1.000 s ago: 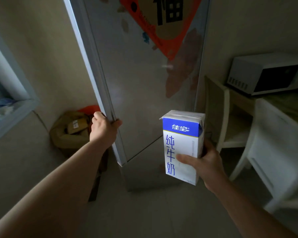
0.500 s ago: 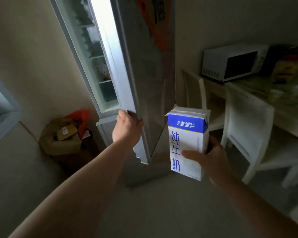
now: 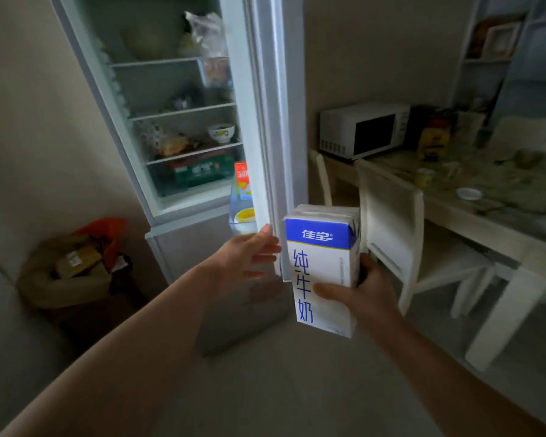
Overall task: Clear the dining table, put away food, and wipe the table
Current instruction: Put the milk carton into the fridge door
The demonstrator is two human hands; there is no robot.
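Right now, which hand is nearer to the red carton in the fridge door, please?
Left. The left hand is just below the red carton; the right hand, gripping the milk carton, is right of the fridge door.

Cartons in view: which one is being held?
The blue-and-white milk carton, gripped upright by the right hand; the red carton stands in the open fridge.

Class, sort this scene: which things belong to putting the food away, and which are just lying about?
Job: milk carton, right hand gripping it, left hand, open fridge door, dining table.
Lying about: microwave, white chair, brown bag on floor.
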